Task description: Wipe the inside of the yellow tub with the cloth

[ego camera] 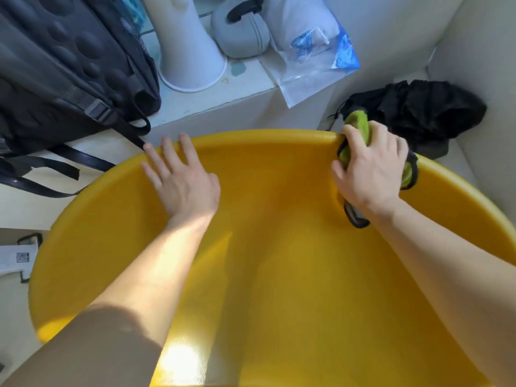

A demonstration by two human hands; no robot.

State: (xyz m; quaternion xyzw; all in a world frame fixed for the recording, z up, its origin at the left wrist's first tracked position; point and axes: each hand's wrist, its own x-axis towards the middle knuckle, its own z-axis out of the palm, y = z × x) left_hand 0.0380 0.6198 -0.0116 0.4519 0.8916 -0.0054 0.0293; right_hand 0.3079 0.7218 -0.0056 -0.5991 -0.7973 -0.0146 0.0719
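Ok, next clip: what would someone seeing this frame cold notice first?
The big yellow tub fills the lower frame. At its far right rim the right hand grips a green cloth with black edging, while the left hand lies flat on the inner wall near the far left rim. A dark backpack sits beyond the tub at upper left.

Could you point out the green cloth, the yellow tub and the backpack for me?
green cloth [358, 122]: head view, upper fold sticking up past the rim.
yellow tub [265, 136]: head view, far rim.
backpack [55, 65]: head view, padded back panel.
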